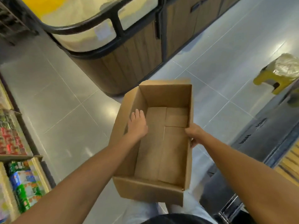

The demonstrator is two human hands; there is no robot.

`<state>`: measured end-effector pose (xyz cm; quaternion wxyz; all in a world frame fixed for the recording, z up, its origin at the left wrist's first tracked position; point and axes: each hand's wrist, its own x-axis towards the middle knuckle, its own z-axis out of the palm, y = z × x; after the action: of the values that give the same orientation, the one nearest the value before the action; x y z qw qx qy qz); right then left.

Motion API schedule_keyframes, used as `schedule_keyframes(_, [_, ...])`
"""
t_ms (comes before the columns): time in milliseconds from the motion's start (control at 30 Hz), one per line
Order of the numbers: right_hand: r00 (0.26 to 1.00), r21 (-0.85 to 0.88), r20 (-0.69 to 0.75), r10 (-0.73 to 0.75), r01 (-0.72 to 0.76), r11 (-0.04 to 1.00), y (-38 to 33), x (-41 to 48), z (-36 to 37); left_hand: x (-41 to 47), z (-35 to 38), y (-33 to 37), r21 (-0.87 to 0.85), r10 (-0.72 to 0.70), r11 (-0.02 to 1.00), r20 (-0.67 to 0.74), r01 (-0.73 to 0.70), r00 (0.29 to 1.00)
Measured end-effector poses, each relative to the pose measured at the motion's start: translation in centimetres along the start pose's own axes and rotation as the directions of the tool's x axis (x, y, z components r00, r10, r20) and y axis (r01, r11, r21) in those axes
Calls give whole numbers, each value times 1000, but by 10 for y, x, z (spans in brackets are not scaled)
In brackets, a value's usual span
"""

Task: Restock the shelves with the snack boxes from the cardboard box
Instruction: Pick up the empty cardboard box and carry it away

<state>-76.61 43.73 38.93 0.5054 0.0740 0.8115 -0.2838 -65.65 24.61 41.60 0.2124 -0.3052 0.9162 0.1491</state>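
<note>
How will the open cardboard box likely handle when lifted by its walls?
Probably light: the cardboard box shows only a bare floor inside. Its thin walls may flex, since the top is open and the right hand grips just one wall while the left hand lies flat against the other. Matte cardboard seems unlikely to slip.

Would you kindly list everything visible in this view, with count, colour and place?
open brown cardboard box: one, brown, centre, nothing visible inside
tiered store shelves: a few tiers, tan edges, left edge
colourful snack packs: several, green, blue, red, on the shelves
wood-panelled display counter with black rail: one, brown and black, top centre
yellow plastic stool: one, yellow, right, on the floor
clear plastic bag: one, pale, on the stool
dark metal cabinet: one, dark grey, right
grey tiled floor: grey, beneath everything
left hand: flat against the box's left inner wall
right hand: grips the box's right wall
</note>
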Motion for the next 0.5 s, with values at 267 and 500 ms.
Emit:
schedule_keyframes(267, [948,55,-317,-31,51,997,24,40,-124,88,-15,64,24,-44,999,17,44,999])
schedule_keyframes(500, [780,124,-616,109,-40,991,35,75,-189,161,-21,170,17,28,999,91,-29,995])
